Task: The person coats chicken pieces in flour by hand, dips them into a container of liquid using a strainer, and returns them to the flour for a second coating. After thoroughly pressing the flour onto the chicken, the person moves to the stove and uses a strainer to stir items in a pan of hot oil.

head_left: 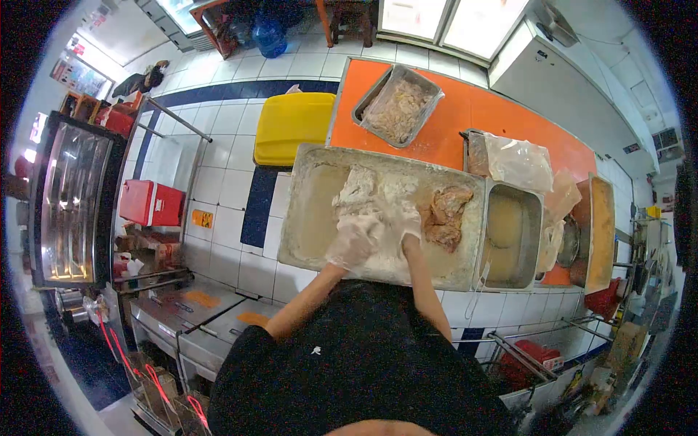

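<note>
A wide metal tub (pixel 309 171) of white flour (pixel 385 251) lies before me. My left hand (pixel 354 240), in a clear glove caked with flour, reaches into its middle. Beside it my right hand (pixel 410 227), also floury, is down in the flour. White coating hides the fingers of both hands, so their grip does not show. Just beyond them are flour-coated lumps (pixel 358 185), apparently pieces of meat. Uncoated brownish raw meat (pixel 446 216) is heaped to the right of my right hand, inside the same tub.
Right of the tub stands a metal pan of cloudy liquid (pixel 505 225) with a wire handle. On the orange table (pixel 480 94) are a tray of pale meat (pixel 398 105) and a plastic-covered container (pixel 516 161). A yellow bin (pixel 294 129) stands at the far left of the tub.
</note>
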`<state>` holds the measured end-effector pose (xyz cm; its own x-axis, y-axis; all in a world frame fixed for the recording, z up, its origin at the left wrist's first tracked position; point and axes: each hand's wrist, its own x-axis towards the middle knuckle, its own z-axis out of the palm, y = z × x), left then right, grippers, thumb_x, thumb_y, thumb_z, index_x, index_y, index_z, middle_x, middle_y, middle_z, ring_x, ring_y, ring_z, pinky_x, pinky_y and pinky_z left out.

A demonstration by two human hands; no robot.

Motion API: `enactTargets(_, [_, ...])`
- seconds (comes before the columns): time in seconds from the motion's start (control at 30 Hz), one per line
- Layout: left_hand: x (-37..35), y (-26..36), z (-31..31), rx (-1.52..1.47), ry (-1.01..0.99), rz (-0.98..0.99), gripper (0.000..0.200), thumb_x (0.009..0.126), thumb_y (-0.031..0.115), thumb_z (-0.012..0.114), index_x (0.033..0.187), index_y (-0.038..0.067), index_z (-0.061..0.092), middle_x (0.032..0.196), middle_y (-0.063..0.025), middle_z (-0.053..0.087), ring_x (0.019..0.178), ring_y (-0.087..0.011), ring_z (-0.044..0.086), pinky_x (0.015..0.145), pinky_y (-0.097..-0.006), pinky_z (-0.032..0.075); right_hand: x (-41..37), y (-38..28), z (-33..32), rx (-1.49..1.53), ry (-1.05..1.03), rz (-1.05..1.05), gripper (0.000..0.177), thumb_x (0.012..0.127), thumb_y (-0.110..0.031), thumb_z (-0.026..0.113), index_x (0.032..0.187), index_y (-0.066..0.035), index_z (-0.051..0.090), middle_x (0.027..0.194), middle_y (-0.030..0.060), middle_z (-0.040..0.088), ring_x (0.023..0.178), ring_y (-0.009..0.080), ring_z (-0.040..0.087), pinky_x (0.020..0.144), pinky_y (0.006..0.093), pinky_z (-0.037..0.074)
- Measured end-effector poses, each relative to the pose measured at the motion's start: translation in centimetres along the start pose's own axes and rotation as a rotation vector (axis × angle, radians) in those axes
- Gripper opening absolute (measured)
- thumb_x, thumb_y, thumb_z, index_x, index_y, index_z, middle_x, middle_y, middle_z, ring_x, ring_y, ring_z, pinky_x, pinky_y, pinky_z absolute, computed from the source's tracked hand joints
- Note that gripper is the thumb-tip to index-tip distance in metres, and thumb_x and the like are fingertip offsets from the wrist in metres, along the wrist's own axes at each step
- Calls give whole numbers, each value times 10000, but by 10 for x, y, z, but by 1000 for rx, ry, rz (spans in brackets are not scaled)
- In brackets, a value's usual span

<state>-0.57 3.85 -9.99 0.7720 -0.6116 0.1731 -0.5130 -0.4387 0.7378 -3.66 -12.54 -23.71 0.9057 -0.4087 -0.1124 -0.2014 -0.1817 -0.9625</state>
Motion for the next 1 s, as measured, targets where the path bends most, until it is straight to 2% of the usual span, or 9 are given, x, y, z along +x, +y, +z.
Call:
enactTargets(0.1, [-14,-44,-8,358,36,-160,255,787,272,505,790,36,602,760,-178,591,713,-351,556,668,-413,441,-19,-73,-10,-880,-173,-232,383,760,-221,471,1101,-52,509,1003,234,551,911,358,545,859,409,401])
enactTargets(0.2, [-11,-58,8,505,-279,-482,342,795,344,467,834,31,599,820,-174,597,760,-351,558,702,-417,446,-20,-10,19,-892,-122,-314,360,776,-243,467,1047,-19,546,1026,243,540,986,364,510,855,397,393])
enactTargets(0.3, [-18,-64,15,557,-214,-98,263,783,261,477,944,88,591,900,-135,583,831,-275,560,744,-366,440,-10,-27,13,-1041,-588,-86,449,767,-187,454,1198,-63,425,1039,205,554,966,369,523,895,409,373])
enactTargets(0.37, [-3,-53,-4,556,-235,162,267,764,249,490,950,87,591,969,-145,578,876,-291,555,792,-383,431,-28,-117,-14,-817,-527,-142,421,769,-202,457,1166,-62,456,1043,197,555,964,359,528,886,409,378])
enactTargets(0.6, [-14,-70,-23,757,-245,153,239,741,242,515,931,122,595,935,-112,585,848,-270,561,734,-360,450,-35,-170,-32,-951,-753,143,281,770,-178,460,950,-16,603,976,236,567,940,336,541,812,387,419])
enactTargets(0.7, [12,-19,-53,735,-335,96,217,735,244,519,905,133,595,950,-114,584,849,-256,566,717,-354,462,-20,-118,-35,-1073,-493,-5,319,762,-178,466,1013,-24,588,1045,209,557,1004,317,517,883,374,379])
enactTargets(0.77, [29,-7,-58,701,-179,-35,197,724,227,519,889,148,591,976,-88,582,849,-248,570,709,-357,469,-11,-118,-44,-1214,83,-661,367,802,-228,431,1101,-44,538,1146,166,511,1071,286,480,957,391,323])
enactTargets(0.87, [51,-72,-37,739,-415,205,188,749,222,492,895,155,589,1003,-53,583,879,-247,564,734,-367,463,22,-100,-36,-1159,-312,-253,377,752,-186,483,1089,-32,554,1139,172,519,1119,284,444,1014,376,223])
enactTargets(1.0, [61,-113,-22,411,-282,307,277,759,317,464,933,126,563,855,-140,601,819,-309,573,710,-416,451,54,-32,-18,-1208,-295,-397,401,741,-193,493,1110,-45,544,1166,174,501,1123,289,445,989,382,274])
